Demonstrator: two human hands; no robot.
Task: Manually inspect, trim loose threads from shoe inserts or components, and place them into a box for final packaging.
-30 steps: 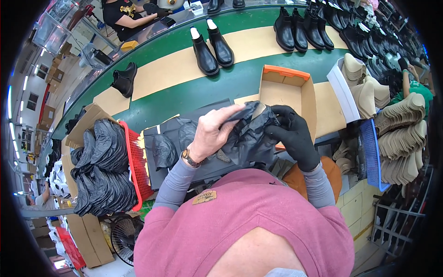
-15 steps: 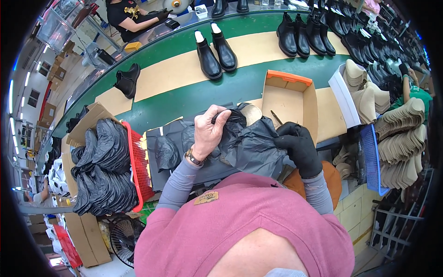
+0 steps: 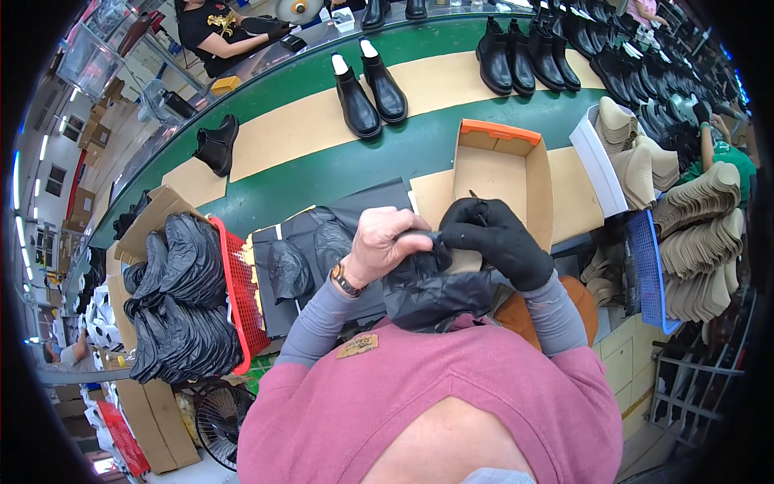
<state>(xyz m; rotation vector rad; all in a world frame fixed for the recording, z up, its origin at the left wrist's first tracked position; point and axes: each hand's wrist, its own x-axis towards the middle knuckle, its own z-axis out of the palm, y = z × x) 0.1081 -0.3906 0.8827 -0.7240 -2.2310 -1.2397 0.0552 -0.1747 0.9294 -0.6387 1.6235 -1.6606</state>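
1. Currently, the bare left hand (image 3: 385, 246) is pinching a thin, crumpled black sheet (image 3: 439, 300) between thumb and fingers.
2. The black-gloved right hand (image 3: 501, 244) is closing its fingertips on that sheet, just beside the left.
3. The sheet is hanging before the person's chest, partly covering a tan, smooth piece (image 3: 466, 261).
4. Beyond, an open tan cardboard box with an orange edge (image 3: 493, 176) is resting on the green surface (image 3: 322, 179).

A long green table (image 3: 419, 153) is stretching across the room. Beyond its left edge, pale floor (image 3: 125, 152) is running toward a white wall (image 3: 61, 152), where 2 dark windows (image 3: 56, 178) are showing and strip lights (image 3: 17, 185) are glowing. Beyond the table's near right corner, a metal rack (image 3: 700, 373) is standing.
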